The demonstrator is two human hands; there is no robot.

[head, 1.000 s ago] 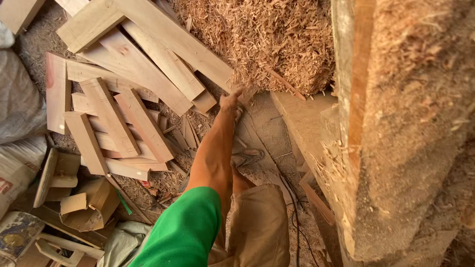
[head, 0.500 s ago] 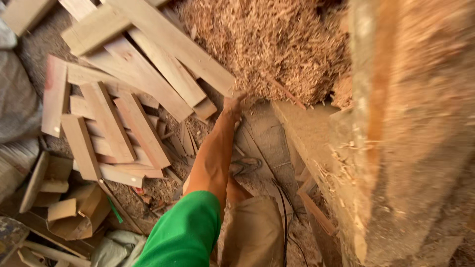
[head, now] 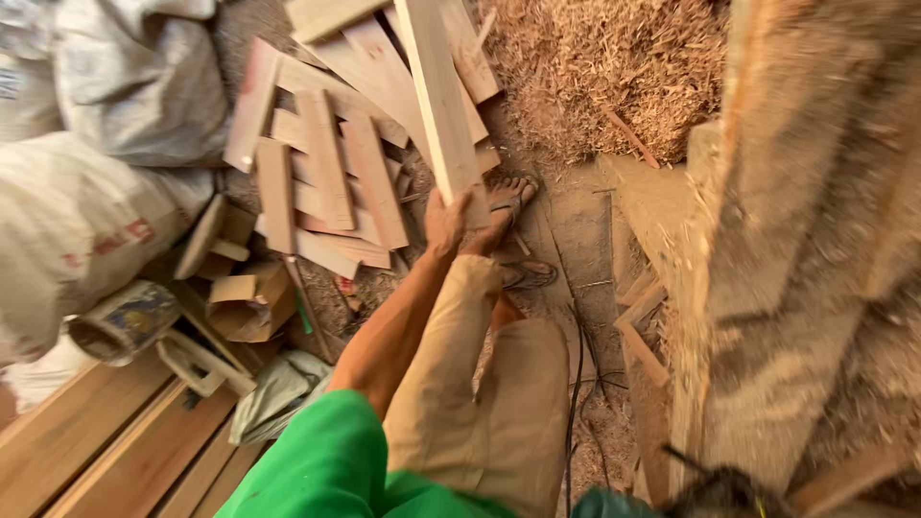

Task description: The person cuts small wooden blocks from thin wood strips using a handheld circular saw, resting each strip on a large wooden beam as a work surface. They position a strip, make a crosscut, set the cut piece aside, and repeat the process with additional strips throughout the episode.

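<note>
My left hand reaches down from a green sleeve and grips the near end of a long pale wooden plank. The plank rises away from me, over a loose pile of short boards on the dirt floor. My sandalled feet stand just right of the hand, below tan trousers. My right hand is out of view.
A heap of wood shavings lies at the back. A shavings-covered wooden structure fills the right side. White sacks are stacked on the left, with cardboard scraps, a can and long boards below. A black cable runs along the floor.
My left hand, which was reaching down at the edge of the board pile, now holds a long plank raised off it. The view has swung so the pile sits further left.
</note>
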